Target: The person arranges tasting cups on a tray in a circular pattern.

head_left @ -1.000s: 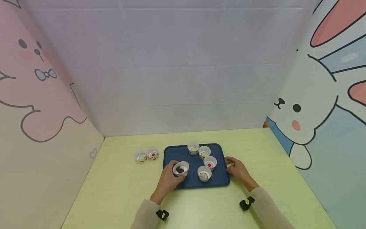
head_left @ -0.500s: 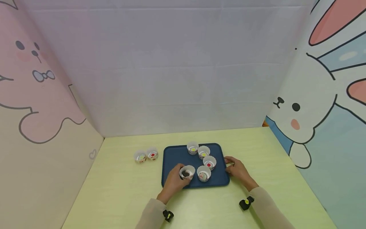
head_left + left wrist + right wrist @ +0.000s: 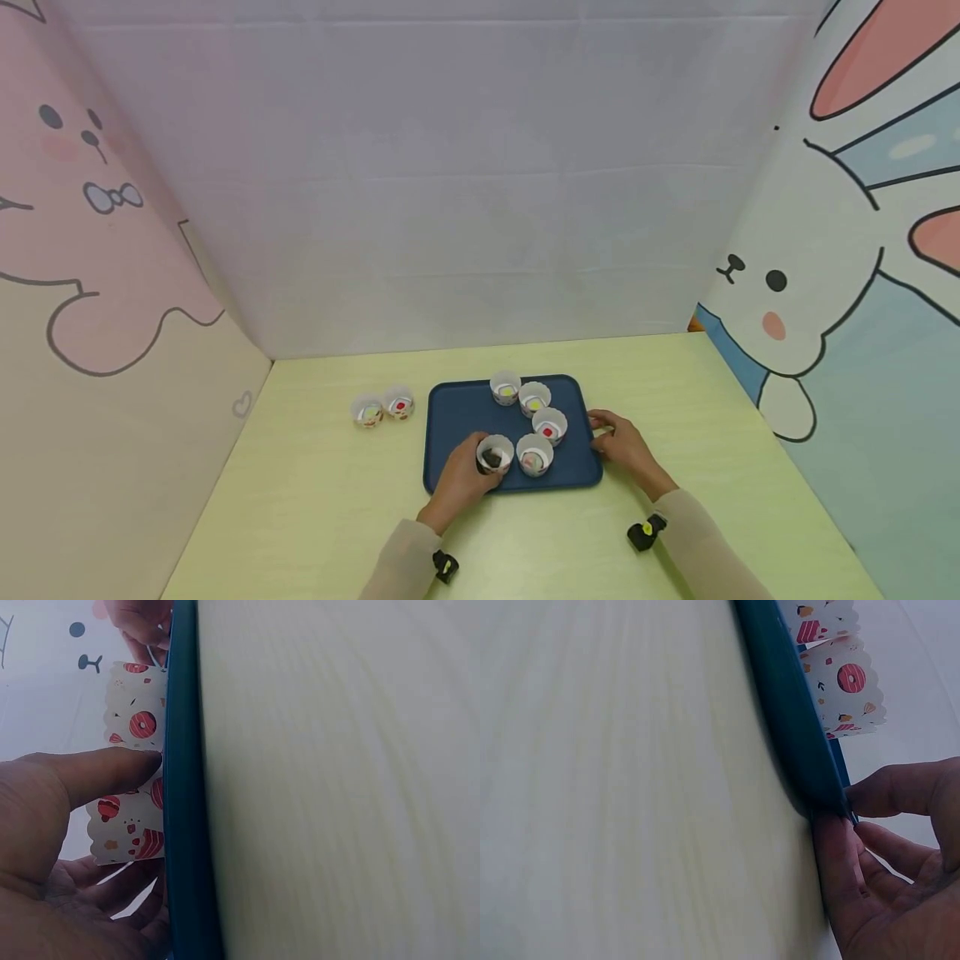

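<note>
My left hand [image 3: 460,477] grips a white paper baking cup [image 3: 497,452] with a scalloped rim, at the near edge of a blue tray [image 3: 457,412]. Something dark lies inside this cup. In the left wrist view, my thumb crosses the red-printed wall of the cup [image 3: 129,832], with fingers behind it. Right beside it stands another cup [image 3: 535,456] holding a pale piece. My right hand [image 3: 628,450] is at the tray's right side. Seen from the right wrist, thumb and fingers pinch the tray's rim [image 3: 799,742] near its corner.
Farther back on the tray are a cup with a red piece [image 3: 550,426] and two with yellow pieces, one cup [image 3: 535,400] and another cup [image 3: 506,388]. Two cups, a left one [image 3: 367,411] and a right one [image 3: 399,402], stand on the table [image 3: 315,475] left of the tray.
My left hand has moved right with the cup, from the tray's left part to beside the cup with the pale piece. My right hand has stayed at the tray's right edge.
</note>
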A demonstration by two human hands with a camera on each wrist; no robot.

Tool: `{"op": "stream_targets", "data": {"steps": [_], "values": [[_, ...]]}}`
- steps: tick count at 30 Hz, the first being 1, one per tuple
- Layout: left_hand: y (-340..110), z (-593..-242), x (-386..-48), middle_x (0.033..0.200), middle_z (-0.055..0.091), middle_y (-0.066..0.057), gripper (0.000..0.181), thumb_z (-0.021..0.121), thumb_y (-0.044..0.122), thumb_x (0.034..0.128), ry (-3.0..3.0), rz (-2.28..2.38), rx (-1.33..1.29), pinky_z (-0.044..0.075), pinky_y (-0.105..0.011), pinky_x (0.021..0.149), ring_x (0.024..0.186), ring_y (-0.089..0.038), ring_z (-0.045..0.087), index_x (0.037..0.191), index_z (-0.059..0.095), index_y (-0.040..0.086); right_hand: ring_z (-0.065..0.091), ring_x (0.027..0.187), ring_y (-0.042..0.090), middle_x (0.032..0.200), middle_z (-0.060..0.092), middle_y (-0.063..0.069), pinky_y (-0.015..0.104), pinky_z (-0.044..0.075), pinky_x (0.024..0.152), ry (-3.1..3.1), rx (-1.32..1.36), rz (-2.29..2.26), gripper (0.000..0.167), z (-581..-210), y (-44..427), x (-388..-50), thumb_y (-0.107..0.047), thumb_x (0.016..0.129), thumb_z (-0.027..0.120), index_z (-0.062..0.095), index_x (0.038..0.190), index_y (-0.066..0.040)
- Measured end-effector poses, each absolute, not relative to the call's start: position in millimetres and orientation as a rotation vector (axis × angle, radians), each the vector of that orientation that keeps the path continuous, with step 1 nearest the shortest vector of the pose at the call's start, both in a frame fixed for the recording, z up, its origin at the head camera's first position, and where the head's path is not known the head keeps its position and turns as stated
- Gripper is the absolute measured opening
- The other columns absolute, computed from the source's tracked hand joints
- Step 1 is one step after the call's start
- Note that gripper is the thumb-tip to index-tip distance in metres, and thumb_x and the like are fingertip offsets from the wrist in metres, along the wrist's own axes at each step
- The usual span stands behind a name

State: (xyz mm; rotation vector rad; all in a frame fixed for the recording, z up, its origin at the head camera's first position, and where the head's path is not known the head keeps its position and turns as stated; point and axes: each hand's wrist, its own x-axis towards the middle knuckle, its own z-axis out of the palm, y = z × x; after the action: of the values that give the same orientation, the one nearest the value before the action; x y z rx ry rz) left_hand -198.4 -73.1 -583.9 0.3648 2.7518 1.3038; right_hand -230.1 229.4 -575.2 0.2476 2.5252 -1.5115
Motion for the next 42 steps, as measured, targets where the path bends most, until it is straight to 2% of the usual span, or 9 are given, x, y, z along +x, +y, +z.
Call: {"op": "stream_targets", "data": {"steps": [16,29,42], "values": [[-71.6,-583.0,-197.1,0.124,0.064,-0.011,0.063,0.082,0.024,0.0779,2.762,1.258,0.385,0.048,-0.05,0.094,0.113,-0.031,0.059,0.133,0.055,0.008,0.058,0.072,0.016,0.124,0.057,0.024,0.029,0.05,0.062,2.521,0.215,-1.532,0.061,-580.8,231.3,-231.1,0.007,0.076,0.059,0.052,0.137,0.0],[-90.2,-566.2,-184.8,0.144,0.051,-0.012,0.076,0.079,0.031,0.0803,2.693,1.3,0.343,0.042,-0.052,0.106,0.134,-0.032,0.049,0.144,0.045,0.009,0.057,0.073,0.015,0.123,0.058,0.023,0.029,0.048,0.061,2.535,0.193,-1.512,0.063,-579.4,231.3,-230.7,0.006,0.075,0.058,0.051,0.138,0.0],[-105.3,-539.4,-179.4,0.145,0.051,-0.01,0.074,0.078,0.029,0.0826,2.672,1.493,0.367,0.048,-0.051,0.098,0.129,-0.035,0.052,0.145,0.043,0.011,0.058,0.074,0.015,0.124,0.058,0.024,0.03,0.048,0.062,2.551,0.168,-1.486,0.063,-576.2,231.0,-229.4,0.005,0.076,0.059,0.05,0.139,0.0]]}}
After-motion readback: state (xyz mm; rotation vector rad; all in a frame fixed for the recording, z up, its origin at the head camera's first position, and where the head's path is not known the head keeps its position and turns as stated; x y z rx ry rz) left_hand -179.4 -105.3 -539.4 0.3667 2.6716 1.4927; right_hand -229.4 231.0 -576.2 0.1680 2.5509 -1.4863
